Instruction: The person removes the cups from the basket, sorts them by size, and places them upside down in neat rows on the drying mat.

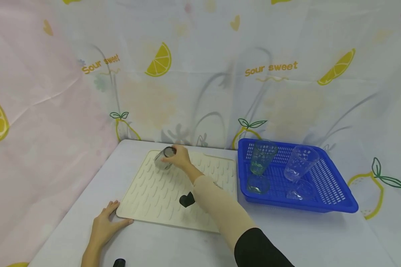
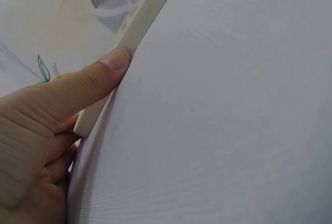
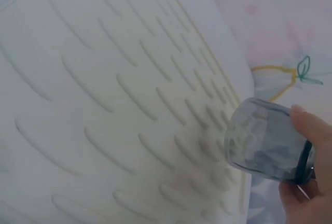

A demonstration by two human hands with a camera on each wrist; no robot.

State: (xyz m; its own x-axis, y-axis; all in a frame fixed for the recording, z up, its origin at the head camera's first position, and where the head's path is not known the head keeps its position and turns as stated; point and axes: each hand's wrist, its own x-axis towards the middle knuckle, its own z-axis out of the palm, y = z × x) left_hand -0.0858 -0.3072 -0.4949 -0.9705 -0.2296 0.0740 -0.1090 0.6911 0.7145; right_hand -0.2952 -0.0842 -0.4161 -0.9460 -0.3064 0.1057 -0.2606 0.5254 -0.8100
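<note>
- Glass point(image 3: 265, 140), tilted, at mat's point(image 1: 153, 200) far-left corner; right hand point(image 1: 181, 157) pinching one end.
- Left hand point(image 1: 103, 227), thumb and fingers spread, touching near-left corner.
- Step: seemingly placing; next probably needs levelling, release.

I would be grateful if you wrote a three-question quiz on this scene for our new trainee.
1. Multiple choice: what does the right hand hold?
A) a spoon
B) a drinking glass
C) a folded cloth
2. True or false: the left hand is inside the plastic basket.
3. Fill in the blank: that basket, to the right of the ridged mat, is coloured ____.

Key:
1. B; the glass is held tilted at the far-left part of the mat.
2. False; that hand touches the mat at its near-left corner.
3. Blue.
</note>
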